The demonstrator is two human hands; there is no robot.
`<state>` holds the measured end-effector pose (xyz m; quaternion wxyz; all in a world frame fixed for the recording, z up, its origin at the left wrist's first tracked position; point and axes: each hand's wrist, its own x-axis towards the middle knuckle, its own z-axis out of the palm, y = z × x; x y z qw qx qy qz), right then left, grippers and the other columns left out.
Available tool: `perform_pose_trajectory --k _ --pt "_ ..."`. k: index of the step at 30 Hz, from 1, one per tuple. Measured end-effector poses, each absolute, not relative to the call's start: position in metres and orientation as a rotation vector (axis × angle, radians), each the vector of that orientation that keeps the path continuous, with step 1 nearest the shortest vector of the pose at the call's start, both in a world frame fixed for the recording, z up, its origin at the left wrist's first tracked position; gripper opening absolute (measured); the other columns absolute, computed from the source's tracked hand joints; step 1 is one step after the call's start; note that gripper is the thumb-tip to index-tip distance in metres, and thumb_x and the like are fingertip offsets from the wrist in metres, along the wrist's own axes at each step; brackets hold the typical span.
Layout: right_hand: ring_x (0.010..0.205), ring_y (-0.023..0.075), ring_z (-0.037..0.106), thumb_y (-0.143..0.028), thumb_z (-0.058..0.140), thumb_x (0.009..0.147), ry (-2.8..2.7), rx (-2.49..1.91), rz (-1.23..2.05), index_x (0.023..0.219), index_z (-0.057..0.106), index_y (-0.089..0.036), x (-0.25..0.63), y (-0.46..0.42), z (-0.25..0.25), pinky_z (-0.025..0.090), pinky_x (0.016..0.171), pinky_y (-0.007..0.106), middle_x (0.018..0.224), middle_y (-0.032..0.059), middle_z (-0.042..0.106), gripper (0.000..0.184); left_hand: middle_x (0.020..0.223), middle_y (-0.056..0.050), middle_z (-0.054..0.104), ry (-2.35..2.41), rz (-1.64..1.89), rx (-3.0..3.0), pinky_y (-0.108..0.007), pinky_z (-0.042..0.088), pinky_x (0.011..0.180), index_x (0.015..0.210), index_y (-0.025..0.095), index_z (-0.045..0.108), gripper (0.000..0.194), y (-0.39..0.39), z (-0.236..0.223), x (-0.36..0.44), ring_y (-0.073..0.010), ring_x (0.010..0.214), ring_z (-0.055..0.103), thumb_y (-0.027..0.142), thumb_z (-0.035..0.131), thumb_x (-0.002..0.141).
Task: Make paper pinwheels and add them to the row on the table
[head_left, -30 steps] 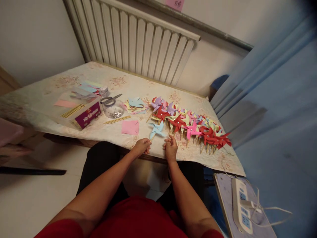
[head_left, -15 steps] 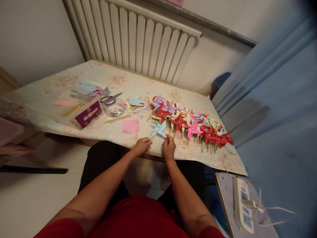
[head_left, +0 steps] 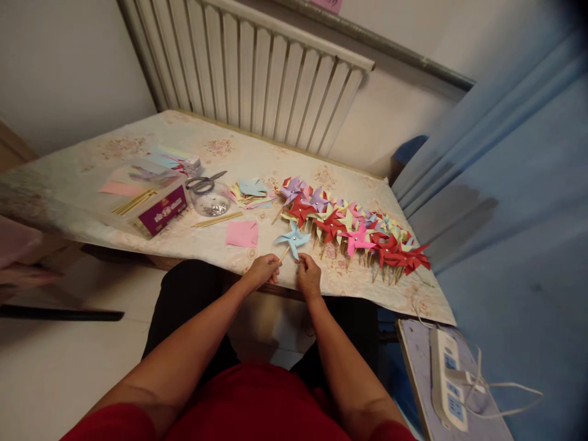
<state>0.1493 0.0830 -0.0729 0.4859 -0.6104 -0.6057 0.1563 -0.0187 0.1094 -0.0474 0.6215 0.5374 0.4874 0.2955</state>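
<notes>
A light blue paper pinwheel [head_left: 293,238] on a thin wooden stick is held over the table's front edge. My left hand [head_left: 263,271] is closed round the lower part of its stick. Thumb and fingertips of my right hand [head_left: 309,275] are together at the tip of the pinwheel's lowest blade. Left of the pinwheel lies a pink paper square [head_left: 242,234] with cut lines. Just to the right stand many finished pinwheels [head_left: 331,224] in red, pink, purple and pale yellow, crowded close together.
A purple-fronted box [head_left: 162,212] with sticks, a clear bowl [head_left: 212,204] of small metal pieces with scissors [head_left: 205,182] across it, loose sticks [head_left: 217,220] and stacked coloured paper [head_left: 252,188] lie leftward. A power strip [head_left: 449,380] sits at right. Another person's hand [head_left: 27,275] shows far left.
The pinwheel's blades have turned clockwise. My right hand has shifted slightly left and down with one blade tip, while my left hand stays in place on the stick.
</notes>
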Motion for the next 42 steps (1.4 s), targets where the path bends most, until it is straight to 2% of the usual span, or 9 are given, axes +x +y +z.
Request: perform_pose_trajectory --k 11,42 --pt "0.079 0.0170 0.062 -0.012 0.041 0.076 -1.579 -1.503 0.408 0.109 0.063 -0.022 0.147 0.079 -0.067 0.046 0.077 0.027 0.085 -0.0002 0.069 0.041 0.050 0.006 0.053 1.117 0.688 1.239 -0.018 0.039 0.040 0.073 0.017 0.049 0.017 0.109 -0.047 -0.019 -0.0085 0.039 0.052 0.031 0.053 0.082" --pt "0.082 0.0164 0.062 -0.011 0.043 0.077 -1.704 -1.438 0.394 0.113 0.064 -0.024 0.144 0.076 -0.061 0.048 0.080 0.028 0.087 0.0001 0.068 0.044 0.047 0.005 0.052 1.110 0.684 1.258 -0.020 0.039 0.040 0.070 0.018 0.049 0.019 0.109 -0.050 -0.019 -0.0089 0.037 0.050 0.031 0.052 0.083"
